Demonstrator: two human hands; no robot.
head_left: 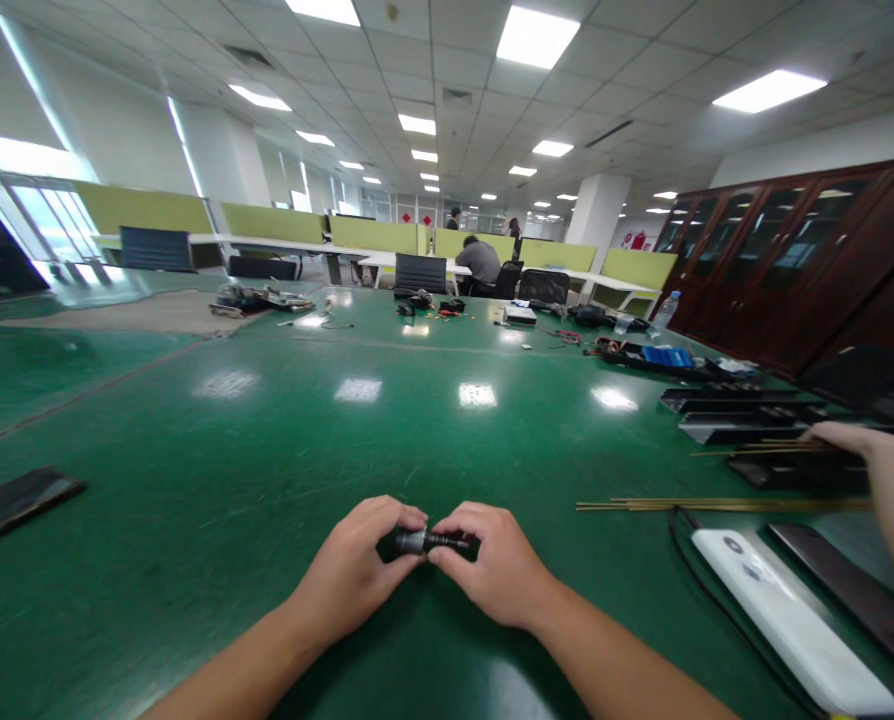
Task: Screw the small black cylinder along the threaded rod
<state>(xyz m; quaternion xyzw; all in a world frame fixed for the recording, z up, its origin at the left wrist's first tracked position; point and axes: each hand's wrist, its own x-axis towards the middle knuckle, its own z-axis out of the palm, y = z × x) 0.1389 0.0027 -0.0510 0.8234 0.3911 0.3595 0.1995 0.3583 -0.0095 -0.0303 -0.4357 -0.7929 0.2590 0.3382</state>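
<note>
Just above the green tabletop [282, 440], at front centre, my two hands meet over a small dark cylindrical metal part [415, 542]. It has a greyish collar at its left end and a thin, stepped black shaft to the right, lying level. My left hand [357, 570] pinches the collar end between thumb and fingers. Around the shaft end, the thumb and fingertips of my right hand [503, 570] close from the other side. The fingers cover portions of the part, and its exact kind is unclear.
At right, another person's hand [848, 438] touches thin brass-coloured rods near black metal channels [732, 428]. Closer lie more rods [717, 505], a white power bank-like device [792, 620] and a black cable [709, 575]. A dark flat slab [19, 505] lies left. Electronics and tools line the far side.
</note>
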